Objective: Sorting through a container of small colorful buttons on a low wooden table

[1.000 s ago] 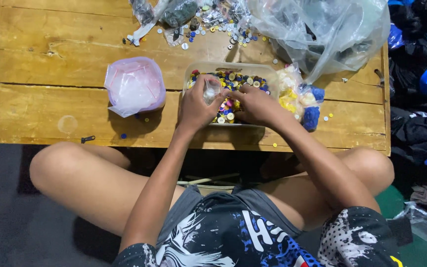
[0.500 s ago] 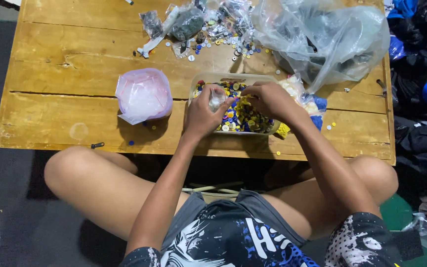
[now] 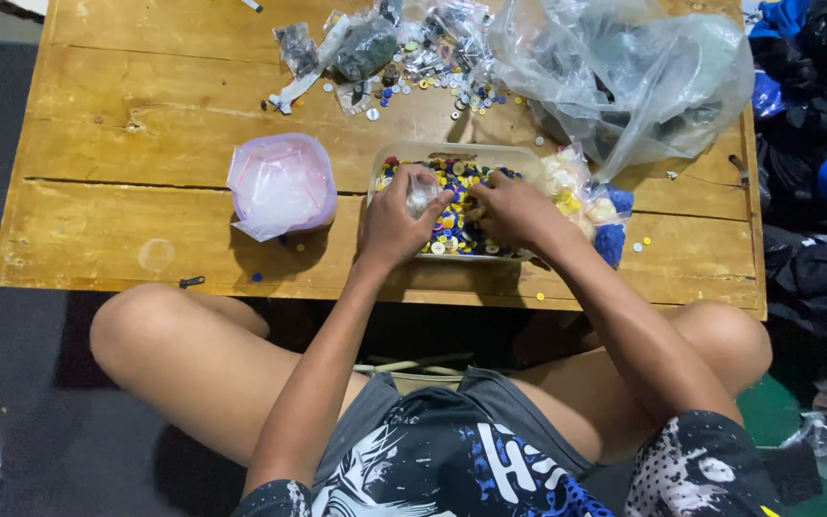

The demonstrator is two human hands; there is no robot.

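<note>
**Desk:** Fingers first: what are they doing?

**Photographer:** Fingers of the left hand [image 3: 396, 222] are curling shut around a small clear plastic bag [image 3: 422, 194], pinching it just above the near-left part of a shallow clear plastic tray [image 3: 452, 153]. The right hand [image 3: 514, 209] is lying palm-down inside the tray, its fingers bent and pressing into the heap of small round buttons in yellow, blue, white and red [image 3: 457, 206]. Whether those fingers are actually gripping a button, I cannot tell; they are hiding their own tips.

**Desk:** Where is the tray sitting?

**Photographer:** It is resting on a low, worn wooden plank table [image 3: 126, 172], near the front edge, right of centre. The person is sitting cross-legged on the floor, bare knees tucked under the table edge.

**Desk:** What is lying around it?

**Photographer:** Well to the left of the tray, a knotted pinkish translucent bag with pale contents [image 3: 281, 185] is standing on the planks. Just beside the tray's right end, a small clear packet of cream and yellow pieces [image 3: 576, 196] is touching a blue bundle [image 3: 612, 239]. Behind that, a big crumpled clear plastic sack [image 3: 643, 67] is slumping across the far right corner. Loose buttons and several small dark-filled packets [image 3: 366, 48] are scattering along the far edge.
</note>
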